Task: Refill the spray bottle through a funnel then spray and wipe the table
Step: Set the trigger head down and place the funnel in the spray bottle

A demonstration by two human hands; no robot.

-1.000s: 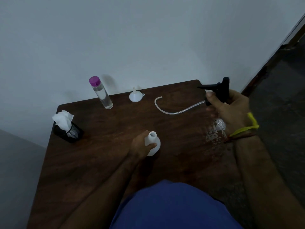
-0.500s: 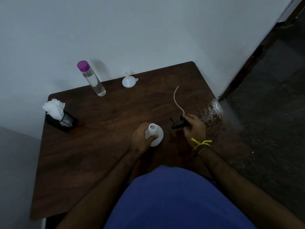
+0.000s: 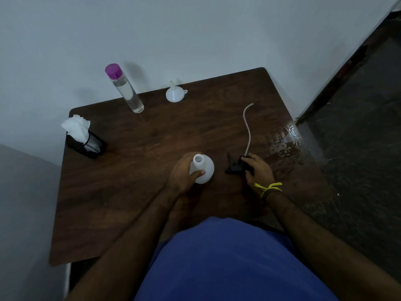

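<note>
A: Left hand [image 3: 184, 173] grips the open spray bottle [image 3: 202, 170] upright at mid-counter; right hand [image 3: 258, 170] has just brought the sprayer head [image 3: 235, 166] down onto the counter [image 3: 130, 192], fingers still wrapped round it.

B: So the neck's clear. Funnel [image 3: 175, 94] waits by the wall, near the refill bottle [image 3: 125, 90].

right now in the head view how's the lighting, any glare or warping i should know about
Head view: dim and underexposed, so the black spray head under the right hand blurs into the dark table; glare shows only on the wet patch at the right edge; the wide-angle lens makes the clear bottle lean and skews the table's edges.
</note>
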